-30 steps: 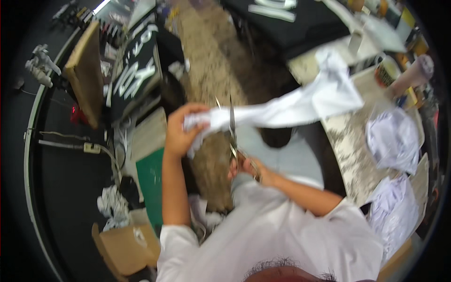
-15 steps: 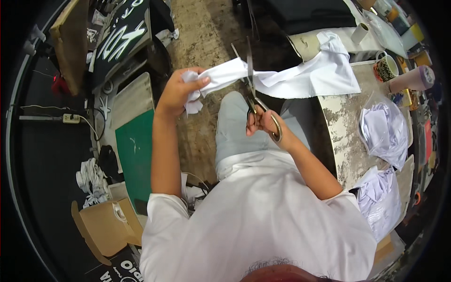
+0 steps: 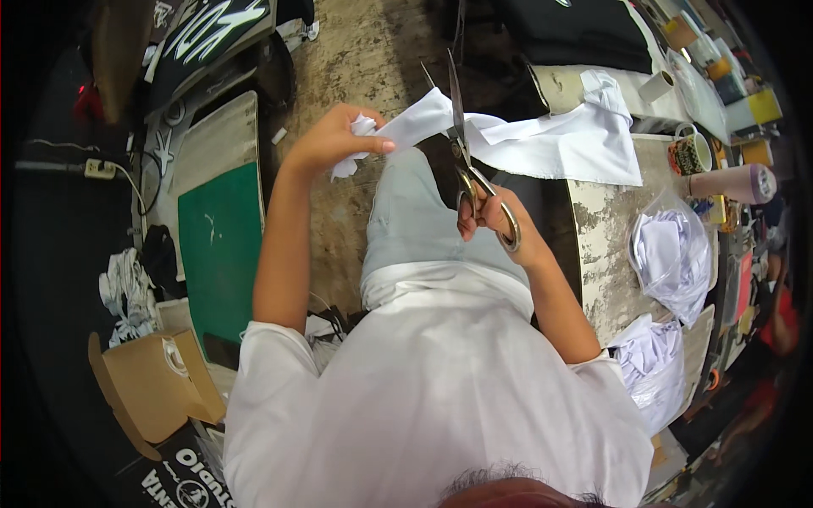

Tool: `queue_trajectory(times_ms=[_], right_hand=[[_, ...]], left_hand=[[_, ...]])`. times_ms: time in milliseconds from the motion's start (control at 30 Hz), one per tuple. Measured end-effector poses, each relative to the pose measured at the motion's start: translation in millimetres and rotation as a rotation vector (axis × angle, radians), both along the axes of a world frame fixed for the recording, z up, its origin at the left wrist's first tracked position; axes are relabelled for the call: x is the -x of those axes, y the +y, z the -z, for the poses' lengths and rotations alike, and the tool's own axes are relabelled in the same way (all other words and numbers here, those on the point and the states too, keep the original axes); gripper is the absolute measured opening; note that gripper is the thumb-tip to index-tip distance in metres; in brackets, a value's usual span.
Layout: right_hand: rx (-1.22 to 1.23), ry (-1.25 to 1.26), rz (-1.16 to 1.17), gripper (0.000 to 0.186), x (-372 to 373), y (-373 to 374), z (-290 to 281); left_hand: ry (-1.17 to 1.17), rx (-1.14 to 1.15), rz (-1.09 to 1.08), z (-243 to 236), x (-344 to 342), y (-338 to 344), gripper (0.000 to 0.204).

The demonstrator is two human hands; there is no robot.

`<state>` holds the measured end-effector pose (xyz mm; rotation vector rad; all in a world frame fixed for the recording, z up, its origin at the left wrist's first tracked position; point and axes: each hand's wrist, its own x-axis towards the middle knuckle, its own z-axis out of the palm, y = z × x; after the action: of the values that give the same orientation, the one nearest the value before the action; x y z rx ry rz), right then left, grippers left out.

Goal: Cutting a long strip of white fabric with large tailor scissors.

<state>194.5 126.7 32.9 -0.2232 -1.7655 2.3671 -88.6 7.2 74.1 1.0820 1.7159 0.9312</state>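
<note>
My left hand (image 3: 339, 142) pinches a bunched end of a white cloth strip (image 3: 422, 118) between thumb and fingers, with crumpled edges poking out around the hand. In my right hand (image 3: 498, 218) is a large pair of metal scissors (image 3: 458, 127), my fingers through its handle loops. The blades point away from me and are spread, the strip passing between them. Right of the blades, the wider white cloth (image 3: 555, 148) stretches across to the worn table and drapes over its edge. Whether the strip is cut through at the blades, I cannot tell.
On the worn table (image 3: 597, 245) at right lie two plastic bags of white cloth (image 3: 669, 254), a patterned mug (image 3: 688, 152) and a pale tumbler (image 3: 735, 184). At left are a green mat (image 3: 218, 245) and an open cardboard box (image 3: 157, 389). A person in red (image 3: 781, 326) is at far right.
The view has shifted, so the tables sit further left. My right hand and the scissors appear slightly nearer the table edge at right. Both hands keep hold of the cloth strip and scissors.
</note>
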Motion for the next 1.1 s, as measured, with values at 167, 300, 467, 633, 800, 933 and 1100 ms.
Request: queue_trajectory(times_ms=[167, 300, 467, 633, 800, 933, 1100], right_hand=[[-0.084, -0.043, -0.083, 0.054, -7.4, 12.5, -4.9], [-0.075, -0.079, -0.094, 0.055, -7.6, 15.7, -11.0], [-0.184, -0.156, -0.056, 0.073, -11.5, 18.7, -12.5], [-0.123, -0.181, -0.056, 0.062, -18.1, 23.4, -10.9], [-0.079, -0.193, -0.098, 0.06, -21.3, 25.7, -7.9], [-0.038, -0.265, -0.208, 0.08, -20.6, 31.3, -15.5], [0.044, -0.22, -0.285, 0.084, -24.1, 36.4, -18.9]], left_hand=[[-0.1, -0.292, -0.028, 6.7, 6.9, 15.9, 0.037], [-0.246, -0.442, -0.073, 17.5, -14.7, 40.6, 0.035], [-0.256, -0.317, -0.126, 22.2, -41.4, 50.8, 0.032], [-0.404, -0.182, -0.123, 33.7, -39.6, 48.0, 0.046], [-0.743, -0.348, 0.046, 45.0, -52.9, 46.5, 0.042], [-0.63, -0.359, 0.069, 57.1, -47.3, 42.2, 0.029], [-0.612, -0.414, 0.004, 43.5, -46.6, 44.0, 0.02]])
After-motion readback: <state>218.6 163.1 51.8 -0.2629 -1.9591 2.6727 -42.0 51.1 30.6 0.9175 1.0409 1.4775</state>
